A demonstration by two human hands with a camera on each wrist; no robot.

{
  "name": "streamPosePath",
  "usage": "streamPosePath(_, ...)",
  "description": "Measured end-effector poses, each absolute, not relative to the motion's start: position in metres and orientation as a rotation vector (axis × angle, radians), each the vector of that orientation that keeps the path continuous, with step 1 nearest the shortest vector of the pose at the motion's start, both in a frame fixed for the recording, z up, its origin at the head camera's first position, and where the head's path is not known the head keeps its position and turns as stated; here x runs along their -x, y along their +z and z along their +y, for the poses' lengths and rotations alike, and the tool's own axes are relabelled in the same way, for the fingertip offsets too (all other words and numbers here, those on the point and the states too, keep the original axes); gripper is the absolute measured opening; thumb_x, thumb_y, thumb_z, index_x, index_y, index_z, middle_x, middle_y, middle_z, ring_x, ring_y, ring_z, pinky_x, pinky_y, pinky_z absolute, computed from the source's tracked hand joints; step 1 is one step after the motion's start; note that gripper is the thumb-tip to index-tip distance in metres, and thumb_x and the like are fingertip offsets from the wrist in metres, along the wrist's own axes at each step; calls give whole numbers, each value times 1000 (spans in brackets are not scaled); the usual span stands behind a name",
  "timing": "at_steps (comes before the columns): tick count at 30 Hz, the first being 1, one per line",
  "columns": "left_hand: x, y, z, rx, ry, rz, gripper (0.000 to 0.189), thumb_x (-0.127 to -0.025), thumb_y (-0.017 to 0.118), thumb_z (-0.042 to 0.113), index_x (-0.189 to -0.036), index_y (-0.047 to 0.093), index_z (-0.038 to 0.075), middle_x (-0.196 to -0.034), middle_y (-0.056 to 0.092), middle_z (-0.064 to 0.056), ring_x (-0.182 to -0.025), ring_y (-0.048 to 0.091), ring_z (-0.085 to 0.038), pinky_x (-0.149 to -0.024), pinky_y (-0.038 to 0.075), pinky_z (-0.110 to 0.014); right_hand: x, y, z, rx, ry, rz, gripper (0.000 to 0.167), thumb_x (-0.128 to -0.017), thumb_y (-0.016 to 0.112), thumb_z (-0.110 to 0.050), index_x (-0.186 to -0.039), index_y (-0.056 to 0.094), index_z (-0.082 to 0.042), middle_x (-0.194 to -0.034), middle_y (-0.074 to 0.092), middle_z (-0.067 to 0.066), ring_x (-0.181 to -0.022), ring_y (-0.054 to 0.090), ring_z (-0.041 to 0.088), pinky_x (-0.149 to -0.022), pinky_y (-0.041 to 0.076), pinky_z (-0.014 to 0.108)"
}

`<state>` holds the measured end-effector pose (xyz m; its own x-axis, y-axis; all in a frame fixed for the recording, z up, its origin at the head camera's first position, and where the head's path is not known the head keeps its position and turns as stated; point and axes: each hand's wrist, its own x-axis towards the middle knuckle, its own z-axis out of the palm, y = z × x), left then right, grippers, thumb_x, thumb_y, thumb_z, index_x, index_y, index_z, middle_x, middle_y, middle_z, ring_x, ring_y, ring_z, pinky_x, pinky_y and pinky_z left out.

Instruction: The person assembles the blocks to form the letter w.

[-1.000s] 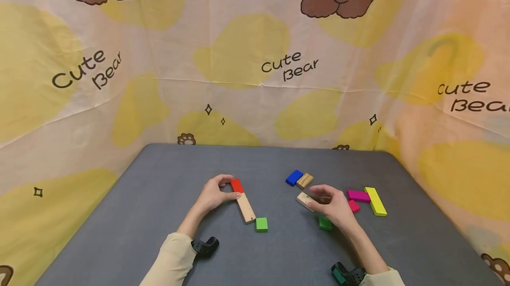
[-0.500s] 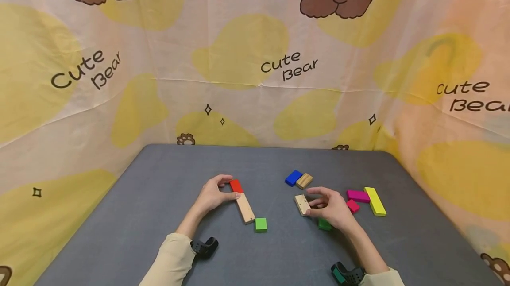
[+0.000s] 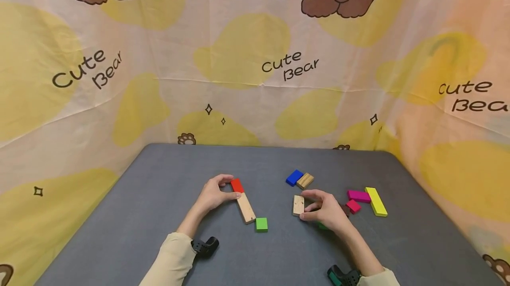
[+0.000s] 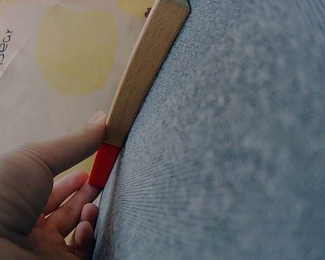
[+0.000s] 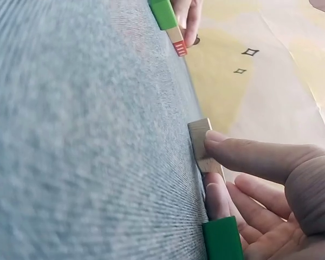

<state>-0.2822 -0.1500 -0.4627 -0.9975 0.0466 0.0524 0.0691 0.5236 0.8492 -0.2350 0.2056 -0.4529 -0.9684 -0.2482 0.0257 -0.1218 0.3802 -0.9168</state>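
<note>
My left hand [image 3: 213,194] holds a small red block [image 3: 237,185], index finger at its far end and thumb against the long plain wooden block [image 3: 245,209] that lies end to end with it. A light green square block [image 3: 261,224] sits at the wooden block's near corner. With thumb and fingers my right hand [image 3: 326,210] pinches a short plain wooden block [image 3: 298,205], seen edge-on in the right wrist view. A dark green block [image 5: 223,239] lies close below that hand, mostly hidden in the head view.
Behind the right hand, a blue block [image 3: 294,177] touches a striped wooden block [image 3: 305,180]. To its right are a magenta block [image 3: 359,196], a pink block [image 3: 353,206], a yellow block [image 3: 376,202] and a partly hidden dark brown one [image 3: 345,210]. A printed cloth hangs behind the grey table [image 3: 159,233].
My right hand has moved a little left and turned the short wooden block from a slant to nearly straight front-to-back. The dark brown block has come into sight. My left hand stays put.
</note>
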Motion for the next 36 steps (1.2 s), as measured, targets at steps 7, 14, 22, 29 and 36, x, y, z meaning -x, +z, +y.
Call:
streamPosePath(7, 282, -462, -151, 107, -1518, -2718, 61, -73, 90, 27, -128, 65, 12, -126, 60, -4, -117, 50, -26, -98, 40, -47, 234, -453, 200, 242, -1624, 2574, 63, -69, 88, 0, -126, 62, -2, -119, 63, 11, -83, 64, 21, -66, 52, 30)
streamPosePath(14, 282, -461, -150, 118, -1511, -2727, 61, -74, 89, 27, -128, 64, 11, -126, 60, -4, -117, 50, -26, -98, 40, -47, 233, -453, 197, 172, -1635, 2589, 64, -67, 87, 4, -126, 62, -4, -121, 63, 9, -82, 63, 21, -66, 52, 31)
streamPosePath(22, 283, -462, -150, 127, -1499, -2729, 61, -74, 89, 25, -129, 64, 11, -126, 61, -4, -117, 50, -26, -99, 40, -46, 234, -454, 198, 183, -1665, 2567, 69, -66, 88, 4, -129, 60, -2, -124, 62, 12, -82, 63, 22, -66, 53, 31)
streamPosePath(29, 281, -462, -150, 132, -1510, -2723, 61, -74, 89, 25, -128, 64, 10, -126, 61, -4, -117, 51, -27, -98, 41, -47, 232, -454, 197, 182, -1671, 2525, 69, -67, 89, 0, -130, 59, -2, -125, 61, 13, -89, 63, 23, -73, 53, 31)
streamPosePath(36, 281, -463, -150, 146, -1501, -2712, 61, -74, 89, 24, -128, 64, 7, -125, 61, -7, -116, 52, -29, -98, 41, -48, 232, -450, 195, 181, -1644, 2539, 67, -66, 89, 1, -128, 61, -2, -121, 63, 9, -89, 61, 23, -71, 53, 32)
